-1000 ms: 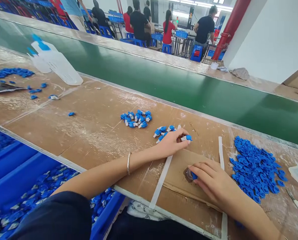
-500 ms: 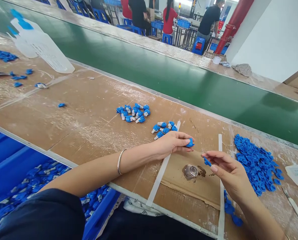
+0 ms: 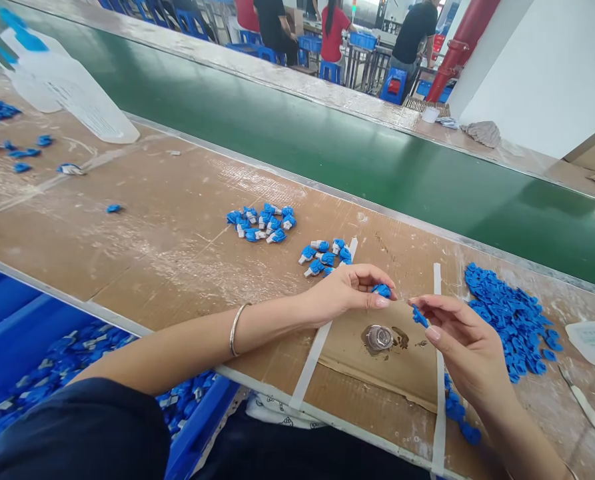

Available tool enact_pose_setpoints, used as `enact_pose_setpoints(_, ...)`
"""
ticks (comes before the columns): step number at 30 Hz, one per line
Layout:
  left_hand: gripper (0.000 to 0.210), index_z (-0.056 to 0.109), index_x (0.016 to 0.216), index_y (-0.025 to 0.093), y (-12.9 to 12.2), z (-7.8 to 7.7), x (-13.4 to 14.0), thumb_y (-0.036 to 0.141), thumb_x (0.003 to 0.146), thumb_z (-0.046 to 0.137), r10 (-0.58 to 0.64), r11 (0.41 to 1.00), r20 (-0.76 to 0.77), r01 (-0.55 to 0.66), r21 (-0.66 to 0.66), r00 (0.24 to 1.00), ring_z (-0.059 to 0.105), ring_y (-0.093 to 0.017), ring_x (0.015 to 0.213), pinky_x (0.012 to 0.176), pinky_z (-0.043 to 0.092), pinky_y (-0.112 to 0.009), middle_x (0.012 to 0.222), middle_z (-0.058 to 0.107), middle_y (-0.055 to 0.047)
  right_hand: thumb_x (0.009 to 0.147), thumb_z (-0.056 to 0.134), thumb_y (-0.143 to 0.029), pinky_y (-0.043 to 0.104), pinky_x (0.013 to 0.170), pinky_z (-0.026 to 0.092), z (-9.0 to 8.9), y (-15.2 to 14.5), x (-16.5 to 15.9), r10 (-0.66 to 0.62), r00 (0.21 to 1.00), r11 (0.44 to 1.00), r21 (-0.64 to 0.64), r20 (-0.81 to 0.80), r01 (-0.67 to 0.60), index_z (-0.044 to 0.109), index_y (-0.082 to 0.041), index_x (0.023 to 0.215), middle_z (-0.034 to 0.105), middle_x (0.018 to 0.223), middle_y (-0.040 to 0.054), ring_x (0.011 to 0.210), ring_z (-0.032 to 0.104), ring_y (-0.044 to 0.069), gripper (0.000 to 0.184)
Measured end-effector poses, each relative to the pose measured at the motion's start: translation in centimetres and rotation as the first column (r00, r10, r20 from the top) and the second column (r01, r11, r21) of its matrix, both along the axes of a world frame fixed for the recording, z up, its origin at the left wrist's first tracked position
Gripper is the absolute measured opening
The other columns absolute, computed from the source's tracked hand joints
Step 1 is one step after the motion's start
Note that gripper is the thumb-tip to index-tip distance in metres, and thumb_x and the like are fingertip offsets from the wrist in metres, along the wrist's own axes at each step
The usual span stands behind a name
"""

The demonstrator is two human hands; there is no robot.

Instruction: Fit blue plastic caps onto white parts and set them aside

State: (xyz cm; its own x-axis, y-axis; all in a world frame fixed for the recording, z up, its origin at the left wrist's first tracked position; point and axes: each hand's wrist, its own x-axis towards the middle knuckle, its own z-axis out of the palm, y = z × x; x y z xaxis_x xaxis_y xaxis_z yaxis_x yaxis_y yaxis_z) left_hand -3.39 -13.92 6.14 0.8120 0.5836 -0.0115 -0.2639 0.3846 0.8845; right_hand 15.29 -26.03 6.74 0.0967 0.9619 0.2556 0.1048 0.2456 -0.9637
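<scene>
Between the thumb and fingers of my left hand point(image 3: 362, 287) is a small blue part point(image 3: 382, 291). My right hand point(image 3: 460, 333) pinches another blue piece point(image 3: 419, 316), thin and flat-looking, a short gap away from the left fingertips. Below and between the hands, a small clear cup point(image 3: 379, 338) of liquid stands on a cardboard sheet point(image 3: 392, 373), with dark wet spots around it. Just beyond my left hand lies a cluster of blue-and-white parts point(image 3: 322, 257). To the right of my right hand is a heap of loose blue pieces point(image 3: 510, 320).
Another blue-and-white cluster point(image 3: 262, 223) lies farther left. A knife with a pale handle point(image 3: 584, 403) rests at the right. Blue bins point(image 3: 37, 313) filled with parts stand below the table edge. A green conveyor belt point(image 3: 277, 133) runs behind; people sit beyond it. White bottles point(image 3: 87, 100) lie left.
My left hand has turned slightly, and the blue part in it sits at a different angle. The right hand still holds its piece, a little higher and closer. The whole view has shifted slightly.
</scene>
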Motion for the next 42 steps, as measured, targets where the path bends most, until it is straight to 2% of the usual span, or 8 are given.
enact_pose_setpoints(8,0.032,0.065,0.095,0.015,-1.5,0.3,0.1,0.022,0.07,0.084,-0.044,0.974,0.04,0.052,-0.222,0.998,0.069,-0.02,0.087,0.08,0.052,-0.031,0.094,0.071,-0.006,0.087,0.07,-0.019,0.02,0.089,0.052,-0.1,0.0,-1.0,-0.086,0.992,0.99,0.12,0.089,0.075,0.065,-0.032,0.116,0.068,0.11,-0.0006,0.1,0.063,0.012,0.032)
enact_pose_setpoints(18,0.034,0.063,0.089,0.013,-2.3,-0.2,0.2,0.024,0.067,0.087,-0.041,0.976,0.072,0.056,-0.211,0.997,0.066,-0.014,0.08,0.076,0.054,-0.028,0.088,0.069,-0.004,0.088,0.067,-0.015,0.034,0.09,0.052,-0.9,0.0,-2.0,-0.169,0.951,0.968,0.227,0.259,0.11,0.062,-0.031,0.115,0.064,0.112,0.0034,0.105,0.06,0.019,0.033)
enact_pose_setpoints(25,0.039,0.057,0.084,0.014,-2.5,-0.4,-0.1,0.024,0.063,0.089,0.022,0.967,0.047,-0.01,-0.254,0.999,0.066,-0.013,0.071,0.07,0.055,-0.025,0.079,0.068,-0.002,0.088,0.063,-0.011,0.044,0.084,0.054,-1.2,0.5,-3.1,-0.331,0.772,0.83,0.556,0.543,-0.035,0.062,-0.025,0.12,0.067,0.114,0.0102,0.104,0.063,0.026,0.035)
enact_pose_setpoints(31,0.028,0.058,0.095,0.017,-1.5,2.8,-1.0,0.027,0.076,0.077,0.003,0.994,0.002,-0.003,0.112,1.0,0.069,-0.019,0.079,0.076,0.054,-0.03,0.087,0.069,-0.004,0.097,0.05,-0.019,0.051,0.104,0.044,2.1,-0.5,-0.3,-0.171,0.721,0.942,0.326,0.672,-0.081,0.047,-0.029,0.138,0.053,0.137,0.0052,0.13,0.045,0.026,0.043)
enact_pose_setpoints(33,0.021,0.061,0.098,0.018,-0.4,3.9,-2.0,0.026,0.08,0.07,0.139,0.902,-0.134,-0.07,0.426,0.981,0.067,-0.021,0.085,0.081,0.053,-0.033,0.093,0.069,-0.005,0.096,0.053,-0.019,0.045,0.099,0.049,2.8,-2.2,1.7,-0.227,0.66,0.957,0.289,0.716,0.016,0.054,-0.032,0.131,0.058,0.129,0.0037,0.12,0.055,0.024,0.038)
enact_pose_setpoints(36,0.017,0.064,0.1,0.021,2.4,3.6,-4.1,0.026,0.085,0.058,0.536,0.5,-0.254,-0.059,0.864,0.805,0.062,-0.026,0.1,0.091,0.047,-0.038,0.105,0.067,-0.007,0.096,0.055,-0.025,0.037,0.081,0.054,1.6,-6.3,4.1,-0.201,0.472,0.977,0.209,0.858,0.037,0.062,-0.028,0.115,0.067,0.107,0.0041,0.097,0.064,0.022,0.021)
enact_pose_setpoints(39,0.025,0.064,0.103,0.019,6.0,1.5,-6.3,0.025,0.088,0.045,0.786,0.146,-0.203,0.143,0.979,0.584,0.058,-0.032,0.107,0.095,0.042,-0.047,0.11,0.065,-0.013,0.099,0.048,-0.027,0.038,0.083,0.052,-1.6,-10.5,4.6,-0.145,0.347,0.989,0.125,0.927,0.078,0.06,-0.023,0.117,0.065,0.112,0.0061,0.1,0.063,0.023,0.022)
enact_pose_setpoints(42,0.03,0.064,0.102,0.016,8.9,-0.5,-7.8,0.024,0.087,0.04,0.857,0.049,-0.211,0.335,0.941,0.469,0.057,-0.035,0.105,0.093,0.042,-0.049,0.104,0.065,-0.017,0.1,0.045,-0.027,0.042,0.087,0.049,-4.6,-12.8,3.8,-0.119,0.29,0.991,0.094,0.949,0.098,0.055,-0.02,0.126,0.061,0.122,0.0089,0.106,0.058,0.026,0.029)
